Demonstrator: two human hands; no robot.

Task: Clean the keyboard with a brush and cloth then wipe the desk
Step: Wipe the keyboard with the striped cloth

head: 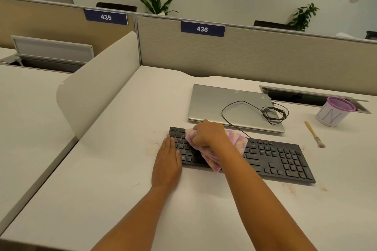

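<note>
So both forearms come in from the bottom edge over the white desk. The left hand lies flat, fingers straight and close together, palm down on the desk right against the left end of the black keyboard; its fingertips just touch the keyboard's left edge. The right hand is a bit further in, fingers curled round a bunched-up pink and yellow cloth, and it's pressing that wad down on the left half of the keys. The cloth sticks out on both sides of the fist and hangs over the near edge of the keyboard. The two hands sit just beside each other, not touching as far as I can tell.

There are some small crumbs on the desk near the keyboard's right front corner, and a few more specks left of it.

The brush, wooden handle with purple bristles, lies on the desk past the keyboard's right end, well apart from both hands. Behind the keyboard sits a closed silver laptop with a coiled black cable on its lid. Further right stands a white cup with a purple rim. At the back there's the beige partition with a "436" tag.
</note>
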